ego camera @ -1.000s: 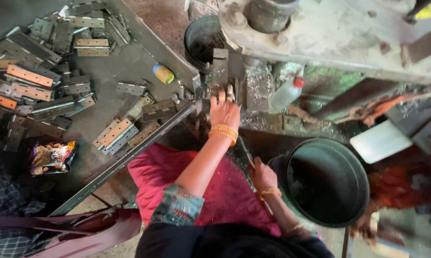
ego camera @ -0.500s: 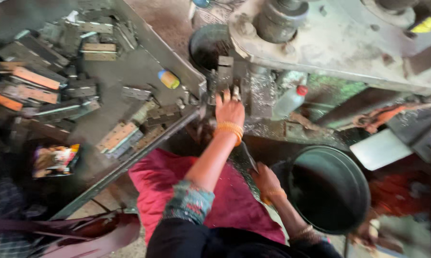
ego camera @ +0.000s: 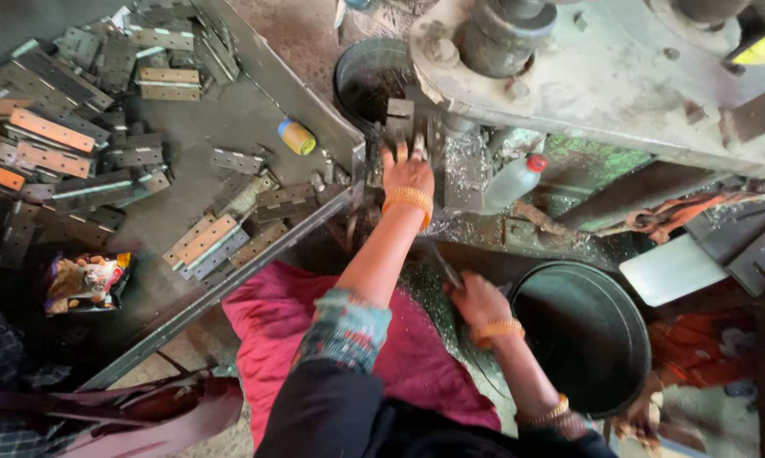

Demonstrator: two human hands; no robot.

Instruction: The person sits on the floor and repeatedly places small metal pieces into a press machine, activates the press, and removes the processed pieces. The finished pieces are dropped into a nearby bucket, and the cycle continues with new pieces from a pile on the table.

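While the left hand [ego camera: 408,174] presses a metal piece [ego camera: 399,119] at centre frame, the right hand [ego camera: 476,298] grips a thin rod [ego camera: 440,265].

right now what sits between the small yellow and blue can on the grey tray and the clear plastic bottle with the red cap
In the head view, the left hand with its orange bangle lies between the can and the bottle, reaching into the grey machine.

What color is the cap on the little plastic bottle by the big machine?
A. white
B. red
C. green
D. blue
B. The small clear plastic bottle lying beside the grey machine, just right of the left hand, has a red cap.
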